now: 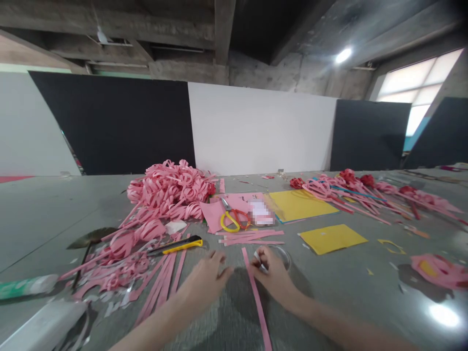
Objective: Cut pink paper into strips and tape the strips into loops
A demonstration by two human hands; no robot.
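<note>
A long pink paper strip (259,302) lies lengthwise on the table between my two hands. My left hand (210,273) hovers to its left, thumb and fingers apart, with nothing in it. On the strip's right side, my right hand (271,272) has its fingers pinched together near the strip's upper end. A small whitish piece (256,255), which looks like tape, sticks out from those fingertips. Just behind the right hand is a clear ring, apparently a tape roll (288,258), partly hidden by the hand.
Beyond my hands lie pink strips (252,237), scissors (230,219), a blurred phone (261,213) and yellow sheets (332,239). Leftward are a utility knife (183,244), a pink ribbon heap (171,190) and a green tube (27,286). Pink paper flowers (367,181) lie right.
</note>
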